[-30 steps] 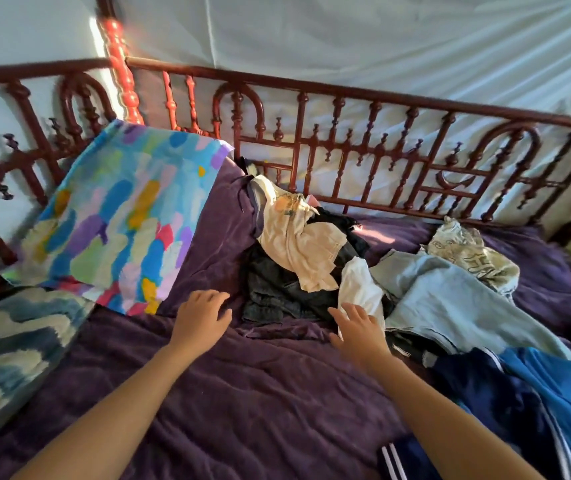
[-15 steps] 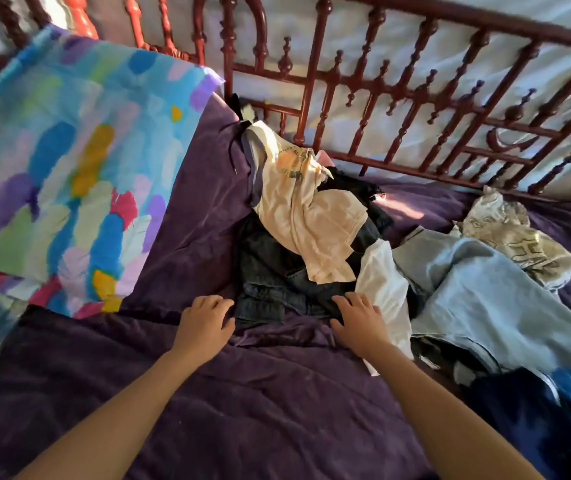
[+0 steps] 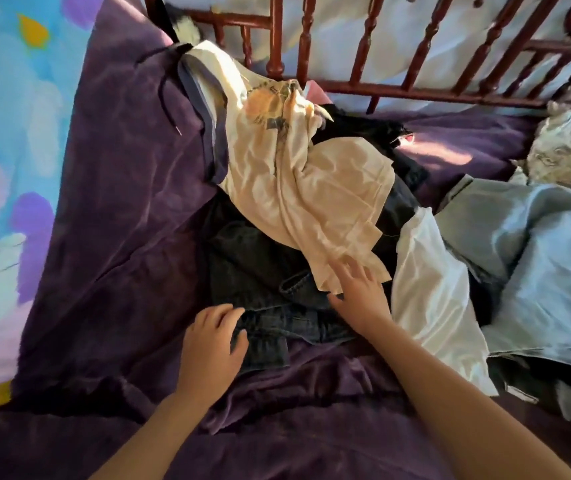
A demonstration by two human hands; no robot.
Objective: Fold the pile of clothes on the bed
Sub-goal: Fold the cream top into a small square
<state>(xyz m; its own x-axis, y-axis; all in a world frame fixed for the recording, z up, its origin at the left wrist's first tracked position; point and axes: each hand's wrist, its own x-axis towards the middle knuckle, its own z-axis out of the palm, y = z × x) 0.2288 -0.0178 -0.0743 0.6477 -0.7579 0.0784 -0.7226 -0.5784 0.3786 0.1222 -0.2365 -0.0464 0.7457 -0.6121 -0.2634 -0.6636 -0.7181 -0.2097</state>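
Reaching spread, empty right hand [image 3: 360, 294] to cream shirt [image 3: 311, 188] hem — topmost on pile [image 3: 536, 254] against bed rail [image 3: 398, 88], likely first fold; resting curled left hand [image 3: 213, 344] on dark jeans [image 3: 252, 271] — grip unclear.

Two hands: left hand [image 3: 209, 344], right hand [image 3: 360, 296]. One cream shirt [image 3: 311, 188], one dark denim garment [image 3: 259, 271], one white garment [image 3: 429, 289], one light-blue garment [image 3: 536, 254], one patterned pillow [image 3: 7, 133].

Both bare forearms reached forward toward the dark jeans [image 3: 249, 261]. The left hand [image 3: 213, 344] rested palm down on the jeans' near left corner, its fingers loosely bent. The right hand [image 3: 360, 296] lay flat across the jeans' near right part, fingers spread and nearly straight.
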